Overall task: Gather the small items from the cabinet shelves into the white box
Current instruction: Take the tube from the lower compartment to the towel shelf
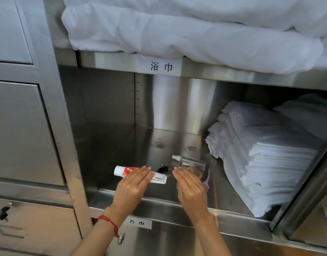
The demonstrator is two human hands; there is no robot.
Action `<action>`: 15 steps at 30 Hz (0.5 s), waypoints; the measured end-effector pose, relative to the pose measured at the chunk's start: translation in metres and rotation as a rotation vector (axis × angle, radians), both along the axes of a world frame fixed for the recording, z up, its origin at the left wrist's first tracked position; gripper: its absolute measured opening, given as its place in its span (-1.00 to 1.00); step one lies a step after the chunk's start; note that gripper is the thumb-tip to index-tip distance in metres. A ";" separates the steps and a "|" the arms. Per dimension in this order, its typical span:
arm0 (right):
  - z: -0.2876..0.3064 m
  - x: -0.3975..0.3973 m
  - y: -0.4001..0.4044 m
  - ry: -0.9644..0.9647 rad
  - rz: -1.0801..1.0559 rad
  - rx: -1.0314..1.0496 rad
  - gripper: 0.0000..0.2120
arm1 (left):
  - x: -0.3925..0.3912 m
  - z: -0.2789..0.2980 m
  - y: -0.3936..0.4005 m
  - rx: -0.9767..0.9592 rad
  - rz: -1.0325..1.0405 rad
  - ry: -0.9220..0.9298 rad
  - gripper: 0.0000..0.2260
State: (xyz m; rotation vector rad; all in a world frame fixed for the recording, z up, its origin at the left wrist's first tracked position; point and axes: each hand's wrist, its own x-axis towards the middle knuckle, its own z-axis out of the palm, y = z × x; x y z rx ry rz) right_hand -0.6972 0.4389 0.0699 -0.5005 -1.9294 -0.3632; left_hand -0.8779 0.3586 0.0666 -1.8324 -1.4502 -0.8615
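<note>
On the steel cabinet shelf (122,156) lie several small items. A white and red toothpaste tube (122,171) lies flat, with my left hand (132,185) stretched over its right half, fingers straight. A small black keyring item (163,169) sits between my hands. My right hand (188,187) reaches in with straight fingers over a clear round item (195,171). Behind it lies a clear small spray bottle (190,160). A purple item (207,179) lies right of my right hand. The white box is not in view.
A tall stack of folded white cloths (266,154) fills the right side of the shelf. White bedding (177,30) is piled on the shelf above and hangs over its edge. Closed steel doors (20,130) stand to the left.
</note>
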 end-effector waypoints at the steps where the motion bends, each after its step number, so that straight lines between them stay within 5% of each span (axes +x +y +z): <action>1: -0.002 -0.002 0.003 -0.002 0.001 -0.004 -0.71 | -0.003 -0.002 0.003 -0.007 0.006 0.000 -0.50; 15: -0.028 -0.035 0.032 -0.017 -0.060 -0.092 -0.69 | -0.040 -0.024 0.055 0.004 0.026 -0.030 -0.56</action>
